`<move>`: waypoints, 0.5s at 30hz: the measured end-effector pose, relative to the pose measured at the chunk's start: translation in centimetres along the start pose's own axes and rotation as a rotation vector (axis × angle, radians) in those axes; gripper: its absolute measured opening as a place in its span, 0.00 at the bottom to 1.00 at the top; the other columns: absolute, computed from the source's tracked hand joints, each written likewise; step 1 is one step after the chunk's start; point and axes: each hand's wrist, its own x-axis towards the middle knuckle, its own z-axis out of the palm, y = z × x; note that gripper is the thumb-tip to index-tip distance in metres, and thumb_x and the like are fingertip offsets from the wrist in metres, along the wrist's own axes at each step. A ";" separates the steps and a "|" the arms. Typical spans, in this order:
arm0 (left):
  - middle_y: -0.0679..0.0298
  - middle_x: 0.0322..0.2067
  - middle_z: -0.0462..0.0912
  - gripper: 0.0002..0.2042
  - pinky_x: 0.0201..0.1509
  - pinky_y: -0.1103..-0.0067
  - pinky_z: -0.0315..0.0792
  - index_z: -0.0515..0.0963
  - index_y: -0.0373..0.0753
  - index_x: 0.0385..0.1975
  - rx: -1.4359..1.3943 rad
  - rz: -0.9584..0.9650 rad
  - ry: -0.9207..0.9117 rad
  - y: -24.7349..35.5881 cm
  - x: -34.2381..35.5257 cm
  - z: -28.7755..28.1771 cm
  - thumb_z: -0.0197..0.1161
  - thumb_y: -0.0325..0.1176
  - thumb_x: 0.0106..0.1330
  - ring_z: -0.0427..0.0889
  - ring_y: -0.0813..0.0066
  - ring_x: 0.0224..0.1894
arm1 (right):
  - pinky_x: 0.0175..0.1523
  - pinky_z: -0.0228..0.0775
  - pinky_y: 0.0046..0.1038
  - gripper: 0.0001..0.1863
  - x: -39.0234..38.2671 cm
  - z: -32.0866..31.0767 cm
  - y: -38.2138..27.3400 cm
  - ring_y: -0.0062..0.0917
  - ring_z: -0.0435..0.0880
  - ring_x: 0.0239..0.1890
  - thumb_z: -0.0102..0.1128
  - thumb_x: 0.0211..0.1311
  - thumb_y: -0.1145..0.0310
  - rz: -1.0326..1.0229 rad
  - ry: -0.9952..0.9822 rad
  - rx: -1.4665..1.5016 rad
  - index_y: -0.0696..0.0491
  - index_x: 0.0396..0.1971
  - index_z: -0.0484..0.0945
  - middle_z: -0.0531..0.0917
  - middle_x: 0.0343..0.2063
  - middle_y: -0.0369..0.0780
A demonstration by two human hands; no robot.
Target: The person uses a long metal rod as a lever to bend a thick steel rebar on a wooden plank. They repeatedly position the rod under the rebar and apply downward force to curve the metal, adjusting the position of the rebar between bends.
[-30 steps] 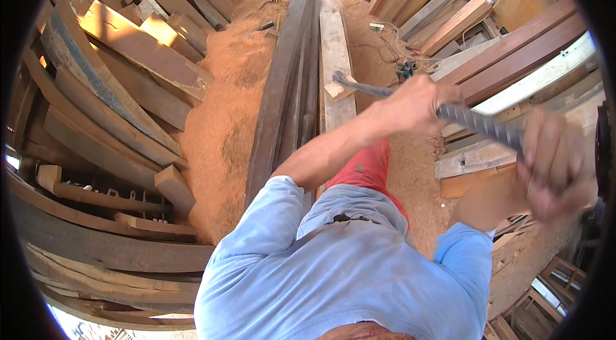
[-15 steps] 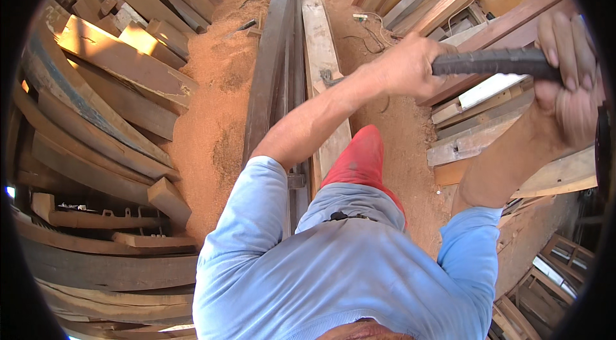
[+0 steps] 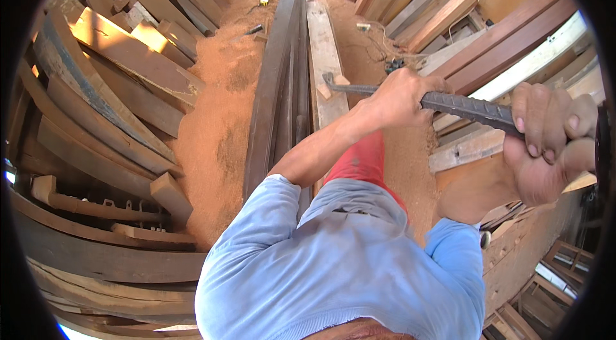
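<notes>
A long dark ribbed steel bar (image 3: 471,109), like a crowbar with a bent end, is in both my hands and slants down to the left. My left hand (image 3: 407,96) is wrapped round its middle. Farther up toward the right edge, my right hand (image 3: 548,138) has its fingers curled over the upper part. The bent end sits over a pale wooden plank (image 3: 324,32), against a small wood block (image 3: 323,88); I cannot tell whether it bites into the wood. Dark wooden beams (image 3: 273,96) lie alongside the plank on its left.
Sawdust (image 3: 218,128) covers the floor on both sides. Curved timbers (image 3: 109,173) are stacked at the left, planks (image 3: 507,51) at the right. A yellow tape measure (image 3: 264,2) and a dark-handled tool (image 3: 253,29) lie far left of the beams. Cords (image 3: 385,42) trail on the right.
Both hands have come down, the right hand most, and the bar now slants more steeply. Its bent end shows more fully beside the block. The right hand's fingers are less blurred.
</notes>
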 end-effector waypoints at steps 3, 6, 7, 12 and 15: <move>0.51 0.27 0.86 0.18 0.34 0.72 0.80 0.84 0.37 0.44 0.014 -0.004 -0.026 0.2 1.7 -1.1 0.63 0.22 0.50 0.88 0.57 0.28 | 0.30 0.62 0.24 0.11 2.3 -1.6 1.0 0.15 0.63 0.20 0.52 0.72 0.69 -0.088 -0.104 0.035 0.62 0.43 0.74 0.64 0.20 0.30; 0.51 0.26 0.86 0.17 0.35 0.71 0.81 0.84 0.35 0.43 0.000 -0.013 -0.016 -0.5 3.1 -1.4 0.64 0.24 0.52 0.88 0.59 0.28 | 0.30 0.59 0.24 0.09 3.7 -1.8 1.9 0.14 0.58 0.18 0.49 0.75 0.67 -0.073 0.017 -0.066 0.57 0.39 0.72 0.60 0.17 0.29; 0.50 0.25 0.86 0.16 0.35 0.69 0.81 0.84 0.37 0.43 0.022 -0.029 -0.002 -0.8 3.3 -1.1 0.65 0.26 0.52 0.88 0.56 0.28 | 0.30 0.55 0.22 0.11 4.2 -2.1 2.0 0.11 0.53 0.16 0.49 0.77 0.63 -0.014 -0.002 0.016 0.52 0.33 0.70 0.55 0.16 0.27; 0.59 0.22 0.85 0.15 0.33 0.65 0.83 0.85 0.47 0.41 0.277 0.211 0.065 -1.7 -2.3 5.8 0.69 0.30 0.51 0.87 0.56 0.26 | 0.30 0.65 0.23 0.09 -6.0 -1.9 -0.8 0.15 0.66 0.19 0.59 0.69 0.65 -0.103 0.182 -0.183 0.55 0.37 0.72 0.68 0.16 0.29; 0.58 0.19 0.83 0.15 0.27 0.61 0.77 0.85 0.46 0.40 0.075 0.052 -0.116 1.7 -4.6 7.2 0.70 0.31 0.49 0.85 0.54 0.24 | 0.26 0.61 0.15 0.19 -12.5 -1.2 -5.5 0.12 0.65 0.14 0.69 0.66 0.56 -0.035 0.187 -0.144 0.44 0.27 0.67 0.66 0.11 0.22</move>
